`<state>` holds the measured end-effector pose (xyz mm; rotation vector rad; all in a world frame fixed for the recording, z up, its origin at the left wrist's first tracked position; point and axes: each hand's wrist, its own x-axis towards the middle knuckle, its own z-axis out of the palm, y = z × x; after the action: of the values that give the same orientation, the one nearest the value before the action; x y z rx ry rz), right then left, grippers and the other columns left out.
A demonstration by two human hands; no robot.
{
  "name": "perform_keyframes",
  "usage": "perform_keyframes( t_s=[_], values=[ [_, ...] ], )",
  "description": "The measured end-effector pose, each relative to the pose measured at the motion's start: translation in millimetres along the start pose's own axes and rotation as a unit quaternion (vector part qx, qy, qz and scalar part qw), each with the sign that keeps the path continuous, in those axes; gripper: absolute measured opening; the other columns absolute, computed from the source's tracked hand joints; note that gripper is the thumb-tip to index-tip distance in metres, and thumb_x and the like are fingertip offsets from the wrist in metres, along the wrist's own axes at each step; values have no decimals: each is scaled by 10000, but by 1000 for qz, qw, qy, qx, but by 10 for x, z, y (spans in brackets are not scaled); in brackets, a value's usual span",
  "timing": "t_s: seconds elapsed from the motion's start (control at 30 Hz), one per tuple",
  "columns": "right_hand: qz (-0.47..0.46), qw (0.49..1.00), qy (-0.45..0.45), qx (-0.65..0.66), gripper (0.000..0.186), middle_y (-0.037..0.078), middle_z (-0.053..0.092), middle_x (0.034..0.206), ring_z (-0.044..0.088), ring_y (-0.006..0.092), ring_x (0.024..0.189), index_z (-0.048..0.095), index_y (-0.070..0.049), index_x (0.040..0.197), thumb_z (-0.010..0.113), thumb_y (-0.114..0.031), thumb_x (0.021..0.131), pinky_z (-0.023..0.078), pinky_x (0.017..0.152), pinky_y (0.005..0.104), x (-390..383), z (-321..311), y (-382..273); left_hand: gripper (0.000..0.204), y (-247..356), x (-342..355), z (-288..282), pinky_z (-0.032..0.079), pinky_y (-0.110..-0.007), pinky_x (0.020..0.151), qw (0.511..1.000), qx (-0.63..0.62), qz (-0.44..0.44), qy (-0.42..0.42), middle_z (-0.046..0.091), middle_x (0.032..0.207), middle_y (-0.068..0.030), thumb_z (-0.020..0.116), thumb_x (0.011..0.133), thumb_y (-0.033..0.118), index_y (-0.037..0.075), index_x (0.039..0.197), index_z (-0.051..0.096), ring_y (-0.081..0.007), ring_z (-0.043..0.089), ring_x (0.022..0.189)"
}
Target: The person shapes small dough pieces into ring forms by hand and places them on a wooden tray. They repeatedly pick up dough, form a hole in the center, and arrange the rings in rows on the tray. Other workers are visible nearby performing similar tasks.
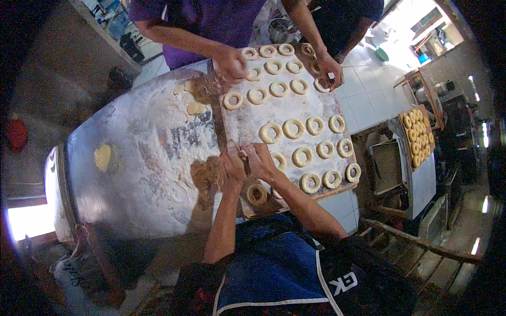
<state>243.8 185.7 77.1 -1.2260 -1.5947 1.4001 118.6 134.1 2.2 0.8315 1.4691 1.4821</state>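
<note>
Both hands, left hand (232, 163) and right hand (259, 160), are pinching a soft, easily misshapen dough ring (245, 156) at the floured board's (247, 118) near edge; lifting gently by its rim looks safest.

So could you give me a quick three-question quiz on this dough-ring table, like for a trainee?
1. True or false: the board of rings is dusted with flour.
2. Where are the left hand and right hand? A) together at the board's near edge B) far apart C) on the far tray
3. What lies just below them?

Key: 1 true. 2 A. 3 a dough ring.
</note>
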Motion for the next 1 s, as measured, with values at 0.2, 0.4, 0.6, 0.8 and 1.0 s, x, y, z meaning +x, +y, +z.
perform_keyframes(
  t_s=[0.2,0.4,0.6,0.8,1.0],
  values=[
    [-50,994,-28,-95,334,152,667,866,621,291,795,644,4,966,737,-251,771,484,741,378,190,-325,-6,356,251,441,267,434,-500,806,949,300,15,94,565,1043,-318,460,1004,271,-60,1110,539,-454,553,940],
    [-177,882,1,-438,460,191,625,1137,568,372,1055,612,-21,1138,719,-145,708,417,942,470,124,-705,-9,265,680,460,332,439,-524,880,808,550,184,99,609,1110,-185,538,910,179,41,1130,588,-389,572,1012],
    [-153,872,-15,-464,453,163,607,1139,519,370,1066,617,-33,1124,707,-122,689,428,930,436,-74,-796,150,320,867,17,177,397,-480,933,733,619,267,-86,596,1163,-103,557,893,254,107,1174,607,-313,559,1070],
    [-198,865,40,-459,611,176,563,1226,498,389,1118,537,-19,1276,715,-116,699,417,981,458,-260,-717,180,361,642,-5,109,328,-520,977,749,595,270,-113,561,1211,-113,554,880,248,79,1193,611,-301,496,1178],
    [-116,907,17,-405,764,186,528,1295,464,426,1191,460,-22,1357,740,-36,646,350,1058,510,-802,-702,123,441,677,-359,-79,288,-576,1030,792,555,211,-140,538,1281,-157,532,880,241,46,1275,560,-353,456,1241]
  ],
)
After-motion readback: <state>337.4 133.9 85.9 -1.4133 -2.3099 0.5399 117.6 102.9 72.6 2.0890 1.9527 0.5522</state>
